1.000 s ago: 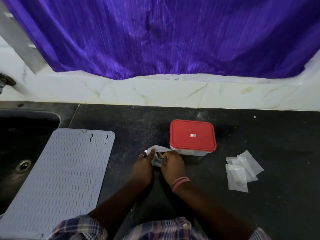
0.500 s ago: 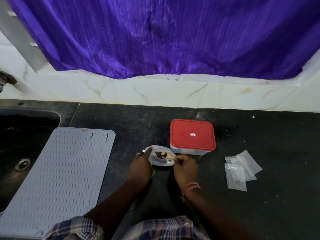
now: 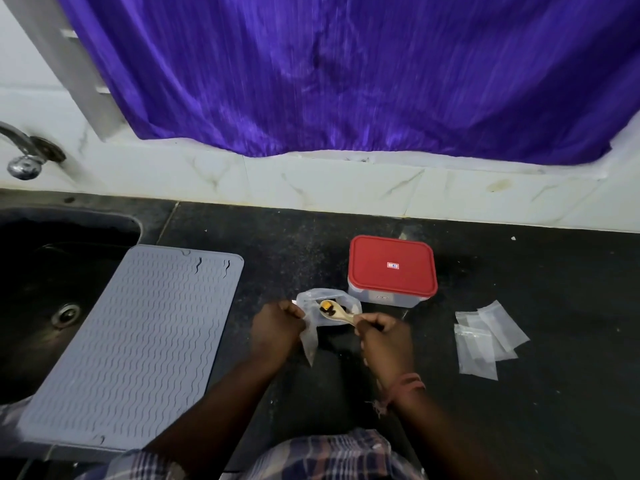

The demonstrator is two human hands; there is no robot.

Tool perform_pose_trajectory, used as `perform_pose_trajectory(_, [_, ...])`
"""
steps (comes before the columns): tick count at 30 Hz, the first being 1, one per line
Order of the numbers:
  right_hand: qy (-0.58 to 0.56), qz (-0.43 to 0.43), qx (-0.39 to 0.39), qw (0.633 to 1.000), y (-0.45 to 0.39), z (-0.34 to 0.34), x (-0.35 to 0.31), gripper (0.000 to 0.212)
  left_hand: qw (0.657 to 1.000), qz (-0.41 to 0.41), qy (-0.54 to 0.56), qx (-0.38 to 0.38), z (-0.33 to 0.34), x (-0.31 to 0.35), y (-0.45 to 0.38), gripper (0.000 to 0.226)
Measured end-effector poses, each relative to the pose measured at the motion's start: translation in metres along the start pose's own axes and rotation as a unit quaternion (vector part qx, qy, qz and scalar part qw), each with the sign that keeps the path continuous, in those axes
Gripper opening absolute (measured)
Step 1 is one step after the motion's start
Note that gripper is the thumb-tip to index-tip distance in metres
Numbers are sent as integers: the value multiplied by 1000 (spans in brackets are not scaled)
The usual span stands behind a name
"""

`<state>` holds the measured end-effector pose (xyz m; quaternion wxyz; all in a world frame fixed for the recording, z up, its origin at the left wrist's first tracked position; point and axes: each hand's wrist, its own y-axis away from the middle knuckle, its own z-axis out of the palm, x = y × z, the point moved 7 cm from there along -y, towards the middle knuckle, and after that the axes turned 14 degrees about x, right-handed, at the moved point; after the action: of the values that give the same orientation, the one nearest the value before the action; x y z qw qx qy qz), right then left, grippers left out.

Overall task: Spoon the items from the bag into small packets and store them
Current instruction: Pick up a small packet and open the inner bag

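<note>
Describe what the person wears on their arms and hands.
Both forearms are bare, with no gloves. The right hand has a band of reddish-pink thread at the wrist, ends frayed. The left hand wears nothing I can make out. A plaid shirt shows below.

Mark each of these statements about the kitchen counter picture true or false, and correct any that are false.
1. The right hand holds a spoon carrying small items. True.
2. The red lid is off its container. False: it sits closed on the box.
3. The left hand grips the plastic bag. True.
4. The empty packets lie on the grey mat. False: they lie on the dark counter, to the right of the hands.
</note>
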<state>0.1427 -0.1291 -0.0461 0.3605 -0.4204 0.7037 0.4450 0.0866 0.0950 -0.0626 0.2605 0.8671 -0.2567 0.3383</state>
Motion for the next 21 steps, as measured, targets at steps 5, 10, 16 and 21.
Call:
perform_pose_trajectory(5, [61,-92,-12,994,17,9,-15,12,998,-11,59,7,-3,4,13,12])
perform_pose_trajectory(10, [156,-221,-10,963,29,5,-23,13,993,-11,119,8,-8,7,28,15])
perform_pose_trajectory(16, [308,-570,-32,761,75,33,-34,13,990,-17,140,19,-7,0,39,10])
perform_pose_trajectory(21, [326,-612,-36,720,78,33,-24,19,985,-60,157,30,-7,-12,40,16])
